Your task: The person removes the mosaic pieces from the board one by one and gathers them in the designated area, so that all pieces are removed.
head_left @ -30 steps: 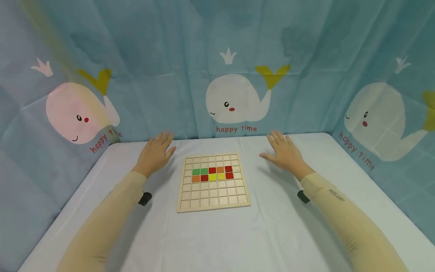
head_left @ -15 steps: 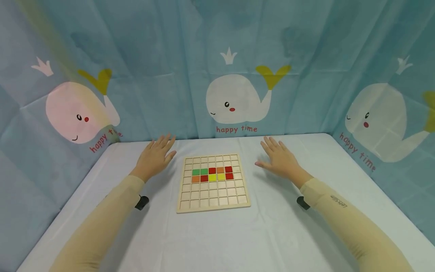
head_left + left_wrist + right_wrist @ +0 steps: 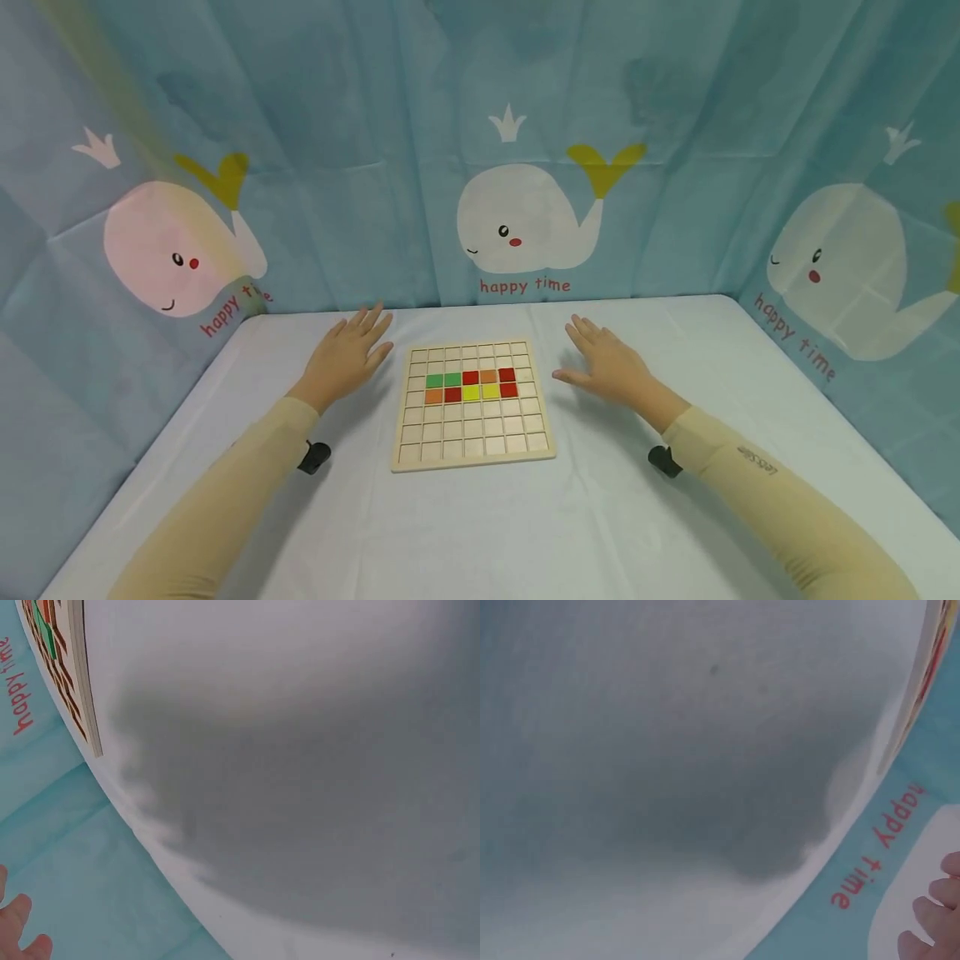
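A square wooden grid board (image 3: 472, 450) lies flat near the middle of the white table. Two rows of coloured square tiles fill part of its grid: green tiles (image 3: 443, 380), red, orange and yellow tiles (image 3: 480, 392). To the board's left, my left hand (image 3: 341, 360) hovers with fingers spread and nothing in it. On the other side my right hand (image 3: 611, 367) hangs above the cloth, fingers extended, thumb pointing toward the board. In the left wrist view the board's edge (image 3: 86, 690) shows at top left, and fingertips (image 3: 15, 915) appear at the lower left.
A white cloth (image 3: 480, 533) covers the table. Light-blue curtains (image 3: 337, 208) printed with whales surround it at the back and both sides. Dark wrist cameras (image 3: 315, 457) sit beneath the sleeves.
My right hand has moved left and nearer to me, closer to the board. The left hand has shifted slightly toward me. The board and tiles stay in place.
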`<state>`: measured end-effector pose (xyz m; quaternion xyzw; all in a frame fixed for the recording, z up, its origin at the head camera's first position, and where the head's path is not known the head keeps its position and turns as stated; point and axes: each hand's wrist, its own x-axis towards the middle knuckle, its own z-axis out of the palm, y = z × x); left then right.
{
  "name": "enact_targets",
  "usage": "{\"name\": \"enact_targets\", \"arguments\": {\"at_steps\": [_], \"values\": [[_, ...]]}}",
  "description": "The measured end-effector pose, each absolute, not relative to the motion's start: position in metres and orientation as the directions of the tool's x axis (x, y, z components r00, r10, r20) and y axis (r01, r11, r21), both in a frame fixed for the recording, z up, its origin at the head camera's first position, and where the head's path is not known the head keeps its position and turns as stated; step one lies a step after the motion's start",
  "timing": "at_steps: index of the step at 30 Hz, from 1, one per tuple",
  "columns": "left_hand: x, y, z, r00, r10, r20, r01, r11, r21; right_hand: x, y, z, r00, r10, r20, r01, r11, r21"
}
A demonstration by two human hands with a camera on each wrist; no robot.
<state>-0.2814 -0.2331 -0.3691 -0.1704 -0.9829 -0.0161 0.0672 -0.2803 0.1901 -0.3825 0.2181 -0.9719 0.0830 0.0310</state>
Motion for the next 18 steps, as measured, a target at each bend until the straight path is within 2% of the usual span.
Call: {"name": "enact_targets", "arguments": {"at_steps": [5,13,18], "values": [[-0.277,-0.23,-0.373,-0.933,0.323,0.158,0.336,0.94,0.061,-0.276,0.184,-0.381,-0.908,-0.408,0.092,-0.419,0.891,-0.178],[-0.271,-0.221,-0.379,-0.935,0.308,0.174,0.332,0.933,0.136,-0.273,0.171,-0.379,-0.923,-0.379,0.071,-0.376,0.844,-0.383],[-0.268,-0.215,-0.383,-0.931,0.292,0.219,0.337,0.917,0.212,-0.271,0.162,-0.382,-0.93,-0.362,0.059,-0.348,0.823,-0.448]]}}
